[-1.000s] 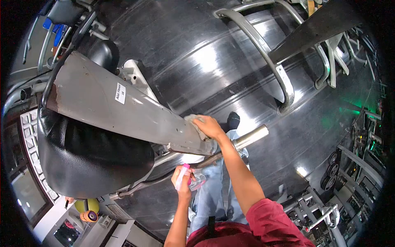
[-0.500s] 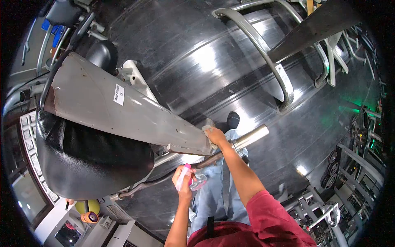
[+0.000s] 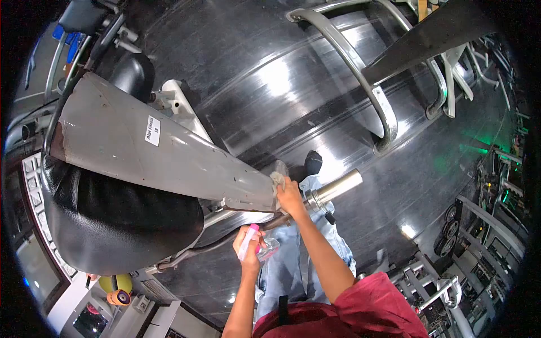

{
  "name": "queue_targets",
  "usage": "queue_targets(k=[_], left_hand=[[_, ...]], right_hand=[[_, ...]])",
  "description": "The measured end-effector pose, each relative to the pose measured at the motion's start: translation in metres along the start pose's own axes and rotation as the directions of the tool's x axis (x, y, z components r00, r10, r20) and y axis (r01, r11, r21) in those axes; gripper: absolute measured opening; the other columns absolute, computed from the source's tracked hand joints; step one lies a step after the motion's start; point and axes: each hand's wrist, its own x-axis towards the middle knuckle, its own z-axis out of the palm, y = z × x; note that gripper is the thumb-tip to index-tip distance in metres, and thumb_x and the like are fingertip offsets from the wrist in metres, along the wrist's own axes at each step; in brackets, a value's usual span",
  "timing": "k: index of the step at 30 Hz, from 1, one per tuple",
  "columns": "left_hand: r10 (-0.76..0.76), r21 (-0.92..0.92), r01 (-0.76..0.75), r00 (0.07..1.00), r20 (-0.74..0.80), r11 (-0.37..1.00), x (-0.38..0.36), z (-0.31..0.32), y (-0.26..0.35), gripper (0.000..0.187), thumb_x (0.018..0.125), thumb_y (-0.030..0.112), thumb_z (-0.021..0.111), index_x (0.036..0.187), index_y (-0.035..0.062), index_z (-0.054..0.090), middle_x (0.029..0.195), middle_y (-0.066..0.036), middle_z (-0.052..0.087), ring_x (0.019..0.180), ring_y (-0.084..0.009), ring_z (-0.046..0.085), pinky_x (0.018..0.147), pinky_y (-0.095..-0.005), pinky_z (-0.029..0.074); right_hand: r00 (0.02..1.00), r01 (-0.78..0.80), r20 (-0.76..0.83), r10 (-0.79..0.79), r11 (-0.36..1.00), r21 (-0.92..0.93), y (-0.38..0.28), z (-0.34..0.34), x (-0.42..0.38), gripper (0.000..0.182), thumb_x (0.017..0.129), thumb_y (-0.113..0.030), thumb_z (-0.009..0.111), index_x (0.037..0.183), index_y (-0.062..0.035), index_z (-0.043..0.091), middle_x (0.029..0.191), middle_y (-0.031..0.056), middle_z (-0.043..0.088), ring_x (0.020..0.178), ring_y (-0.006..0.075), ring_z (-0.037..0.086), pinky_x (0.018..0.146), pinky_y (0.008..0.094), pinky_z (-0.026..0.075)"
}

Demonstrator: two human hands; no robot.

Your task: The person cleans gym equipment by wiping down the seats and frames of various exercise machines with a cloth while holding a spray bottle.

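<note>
My left hand is closed around a clear spray bottle with a pink and white spray head. At the lower end of a long grey machine panel, my right hand presses a pale cloth against the panel's edge. The fingers wrap partly over the cloth. The panel carries a white label and has scuffed, rusty edges. Just below my right hand runs a bent metal bar, and a shiny round sleeve sticks out to the right.
A black padded seat sits under the panel on the left. Curved chrome legs of another machine stand on the dark floor at upper right. Racks with weight plates line the right side. A yellow-green ball is at lower left.
The whole view has shifted slightly, so most things appear a little further left. My right hand with the cloth stays at the panel's end; the bottle stays in my left hand.
</note>
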Motion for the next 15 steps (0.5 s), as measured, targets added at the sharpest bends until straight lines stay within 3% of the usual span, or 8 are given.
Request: queue_targets(k=[1,2,3,5,8,11,13,15], left_hand=[[0.003,-0.002,-0.003,1.000,0.003,1.000,0.001,0.001,0.000,0.022,0.087,0.021,0.057,0.087,-0.0007,0.057,0.083,-0.012,0.064,0.060,-0.0128,0.055,0.058,-0.0265,0.044],[0.009,-0.003,-0.009,1.000,0.005,1.000,0.002,0.001,0.001,0.022,0.087,0.021,0.057,0.087,-0.0005,0.057,0.082,-0.012,0.065,0.059,-0.0128,0.055,0.058,-0.0264,0.044],[0.014,-0.005,-0.014,1.000,0.005,1.000,0.002,0.001,0.001,0.022,0.087,0.021,0.057,0.087,-0.0004,0.057,0.082,-0.012,0.065,0.059,-0.0127,0.055,0.057,-0.0262,0.044],[0.018,0.005,-0.018,1.000,0.003,1.000,0.000,0.000,0.003,0.022,0.087,0.021,0.057,0.086,-0.0003,0.057,0.082,-0.012,0.065,0.059,-0.0126,0.055,0.057,-0.0260,0.044],[0.034,-0.006,-0.034,0.999,0.003,0.999,0.000,0.000,0.008,0.021,0.087,0.021,0.057,0.086,0.0001,0.057,0.082,-0.011,0.065,0.058,-0.0123,0.055,0.056,-0.0258,0.043],[0.082,-0.018,-0.082,0.997,-0.005,0.996,-0.005,0.000,0.018,0.021,0.087,0.022,0.057,0.086,0.0004,0.057,0.081,-0.011,0.065,0.057,-0.0118,0.054,0.055,-0.0256,0.043],[0.063,0.033,-0.063,0.998,-0.006,0.997,-0.006,-0.003,0.019,0.030,0.087,0.032,0.059,0.088,0.0026,0.055,0.081,-0.012,0.064,0.057,-0.0150,0.056,0.056,-0.0281,0.045],[0.110,0.009,-0.110,0.994,-0.004,0.994,-0.009,-0.004,0.026,0.032,0.088,0.034,0.059,0.089,0.0022,0.055,0.081,-0.012,0.065,0.057,-0.0149,0.056,0.056,-0.0280,0.045]], right_hand=[[0.991,0.029,0.135,-0.007,0.987,-0.161,0.046,0.026,0.020,0.041,0.094,-0.021,0.047,0.129,-0.0004,0.051,0.117,0.0306,0.051,0.111,0.0497,0.050,0.097,0.0509,0.041],[0.964,0.077,0.266,0.010,0.947,-0.313,0.048,0.027,0.027,0.043,0.093,-0.021,0.047,0.132,-0.0008,0.048,0.123,0.0309,0.049,0.111,0.0508,0.050,0.098,0.0515,0.041],[0.964,0.078,0.264,0.008,0.946,-0.313,0.050,0.028,0.031,0.043,0.093,-0.021,0.047,0.132,-0.0008,0.048,0.123,0.0309,0.049,0.111,0.0508,0.050,0.098,0.0515,0.041],[0.918,-0.227,0.268,0.293,0.940,-0.253,0.034,0.023,0.041,0.058,0.092,-0.037,0.051,0.137,-0.0023,0.041,0.134,0.0345,0.046,0.126,0.0501,0.042,0.100,0.0583,0.038],[0.908,-0.351,0.170,0.382,0.917,-0.189,-0.009,0.002,0.023,0.057,0.092,-0.038,0.051,0.135,-0.0016,0.044,0.131,0.0366,0.048,0.123,0.0504,0.045,0.101,0.0552,0.039],[0.915,-0.353,0.196,0.354,0.935,-0.042,-0.064,-0.039,-0.009,0.056,0.094,-0.036,0.048,0.132,0.0040,0.046,0.130,0.0355,0.050,0.121,0.0533,0.047,0.106,0.0506,0.037],[0.945,-0.277,0.214,0.248,0.954,0.115,-0.077,-0.047,-0.022,0.057,0.094,-0.034,0.051,0.136,0.0043,0.043,0.135,0.0350,0.047,0.121,0.0496,0.050,0.104,0.0488,0.038],[0.966,-0.233,0.179,0.186,0.927,0.293,-0.114,-0.062,-0.045,0.057,0.095,-0.032,0.055,0.137,0.0046,0.044,0.133,0.0261,0.055,0.125,0.0346,0.053,0.103,0.0390,0.039]])
